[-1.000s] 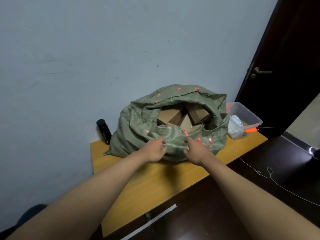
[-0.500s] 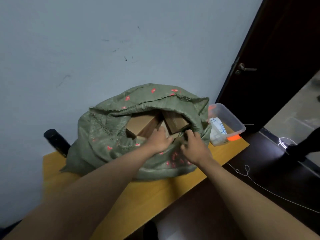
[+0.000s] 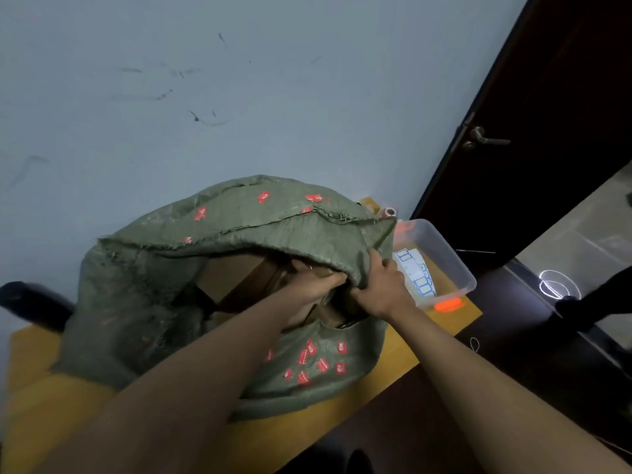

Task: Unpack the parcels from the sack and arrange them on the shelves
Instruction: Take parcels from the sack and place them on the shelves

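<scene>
We see the left hand [image 3: 316, 285] deep inside the sack [image 3: 164, 268] among the parcels [image 3: 232, 278] (its grip hidden), the right hand [image 3: 379, 285] clutching the rim.

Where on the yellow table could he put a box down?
Bare wood shows on the table at its near left corner, in front of the green sack, and in a thin strip along the front edge right of the sack. The far right end is crowded: the clear plastic bin sits close beside the sack.
</scene>
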